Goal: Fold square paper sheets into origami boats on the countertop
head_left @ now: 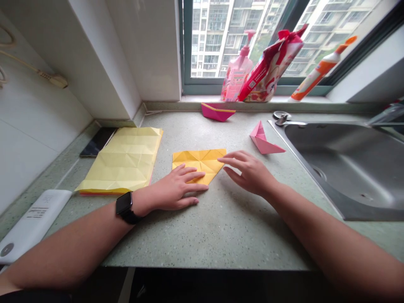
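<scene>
**While the left hand pins the yellow paper, the right hand reaches**

The speckled surface carries the paper between the hands, long axis crosswise. Left fingers lie flat, spread over its near edge; right fingers curve open at its right corner, nearest that end.

A white tiled wall runs down the left side, meeting a squared white plaster pier beside a dark-framed window, through which pale high-rise apartment blocks fill the soft, even daylight. Below the window's narrow white sill stretches a speckled grey-green stone countertop, with a brushed stainless steel sink set into its right end and a chrome faucet reaching over the basin from the far right.
</scene>
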A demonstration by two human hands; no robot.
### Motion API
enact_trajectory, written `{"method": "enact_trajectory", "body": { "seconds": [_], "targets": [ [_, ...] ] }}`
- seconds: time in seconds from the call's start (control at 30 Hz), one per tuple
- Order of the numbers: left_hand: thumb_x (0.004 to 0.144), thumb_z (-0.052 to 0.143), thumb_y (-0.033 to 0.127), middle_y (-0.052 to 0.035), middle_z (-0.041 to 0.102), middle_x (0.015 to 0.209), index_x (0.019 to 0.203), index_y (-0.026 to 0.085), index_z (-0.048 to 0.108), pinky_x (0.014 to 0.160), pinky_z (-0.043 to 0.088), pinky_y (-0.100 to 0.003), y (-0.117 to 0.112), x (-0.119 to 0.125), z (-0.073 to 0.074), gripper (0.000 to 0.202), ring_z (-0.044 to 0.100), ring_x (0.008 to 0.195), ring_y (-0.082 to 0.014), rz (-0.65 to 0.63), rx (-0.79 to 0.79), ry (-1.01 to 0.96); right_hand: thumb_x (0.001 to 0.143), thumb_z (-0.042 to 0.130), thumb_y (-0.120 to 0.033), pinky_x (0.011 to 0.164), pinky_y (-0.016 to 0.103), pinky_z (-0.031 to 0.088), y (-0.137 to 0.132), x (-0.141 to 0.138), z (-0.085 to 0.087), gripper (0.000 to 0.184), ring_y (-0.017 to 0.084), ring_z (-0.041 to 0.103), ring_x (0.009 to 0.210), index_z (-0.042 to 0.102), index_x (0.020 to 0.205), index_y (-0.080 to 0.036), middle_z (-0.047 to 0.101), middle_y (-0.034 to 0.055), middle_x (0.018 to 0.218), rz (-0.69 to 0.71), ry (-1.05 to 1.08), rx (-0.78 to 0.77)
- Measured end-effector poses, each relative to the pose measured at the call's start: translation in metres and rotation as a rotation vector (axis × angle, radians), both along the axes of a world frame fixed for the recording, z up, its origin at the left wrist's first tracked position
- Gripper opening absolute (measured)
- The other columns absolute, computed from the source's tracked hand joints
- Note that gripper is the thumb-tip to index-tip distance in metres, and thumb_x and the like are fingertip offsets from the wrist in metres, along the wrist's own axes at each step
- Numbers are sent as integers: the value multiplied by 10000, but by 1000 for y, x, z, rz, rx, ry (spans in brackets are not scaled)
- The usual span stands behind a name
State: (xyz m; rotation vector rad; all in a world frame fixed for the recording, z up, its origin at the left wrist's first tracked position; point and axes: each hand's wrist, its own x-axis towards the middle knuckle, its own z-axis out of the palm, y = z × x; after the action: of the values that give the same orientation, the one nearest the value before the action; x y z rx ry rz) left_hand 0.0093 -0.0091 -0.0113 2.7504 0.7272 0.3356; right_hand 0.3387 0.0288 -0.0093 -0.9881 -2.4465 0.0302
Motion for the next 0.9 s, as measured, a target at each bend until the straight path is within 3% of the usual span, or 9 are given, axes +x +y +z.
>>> {"method": "enact_trajectory", "body": {
  "seconds": [0.1, 0.17, 0.37, 0.43, 0.57, 0.7, 0.9],
  "targets": [
    [1113, 681, 447, -137, 582, 1686, 1534, 321, 694, 1337, 355, -679, 0, 1, 1, 440, 521, 1563, -406, -24, 21, 10, 1113, 625, -294, 1040, 519, 629, -9, -10, -2, 316, 282, 738, 1165, 788, 1384, -310, 799, 104, 1298, 207, -75, -69],
    [1112, 686, 430, -157, 564, 1694, 1517, 294, 688, 1331, 376, -664, 1, 1, 1, 427, 533, 1554, -394, -21, 28, -9, 1106, 651, -293, 1050, 509, 629, -12, -14, -4, 307, 276, 735, 1181, 794, 1376, -315, 785, 109, 1322, 261, -98, -106],
    [1045, 785, 470, -221, 584, 1642, 1415, 192, 655, 1285, 463, -616, 5, -4, 4, 481, 558, 1521, -405, 63, 76, -148, 1089, 695, -311, 1030, 486, 636, -8, -8, -6, 287, 265, 739, 1158, 801, 1353, -346, 774, 95, 1312, 244, -86, -155],
    [1050, 769, 446, -200, 635, 1579, 1372, 198, 660, 1249, 495, -599, 6, -6, 7, 421, 608, 1457, -390, 84, 117, -143, 1089, 688, -308, 1020, 483, 640, -6, -6, -5, 276, 266, 740, 1153, 799, 1340, -333, 772, 98, 1305, 240, -88, -162],
    [1062, 656, 246, -158, 724, 1433, 1295, 200, 685, 1177, 544, -548, 7, -9, 12, 239, 685, 1324, -336, 92, 225, -133, 1079, 690, -285, 1006, 481, 643, -4, -4, -5, 264, 268, 745, 1148, 796, 1319, -312, 768, 102, 1296, 221, -86, -171],
    [997, 596, 96, -122, 789, 1283, 1227, 193, 689, 1089, 593, -500, 9, -12, 17, 267, 745, 1150, -286, 75, 338, -175, 1071, 696, -286, 1009, 477, 642, -3, -4, -4, 239, 262, 749, 1136, 798, 1286, -308, 766, 95, 1284, 213, -84, -186],
    [1040, 607, 138, -100, 818, 1136, 1222, 199, 678, 939, 633, -417, 14, -18, 10, 204, 778, 1042, -258, 188, 329, -278, 1041, 726, -279, 1019, 472, 635, -2, -2, -1, 212, 266, 735, 1141, 806, 1236, -301, 767, 97, 1283, 246, -80, -184]
  ]
}}
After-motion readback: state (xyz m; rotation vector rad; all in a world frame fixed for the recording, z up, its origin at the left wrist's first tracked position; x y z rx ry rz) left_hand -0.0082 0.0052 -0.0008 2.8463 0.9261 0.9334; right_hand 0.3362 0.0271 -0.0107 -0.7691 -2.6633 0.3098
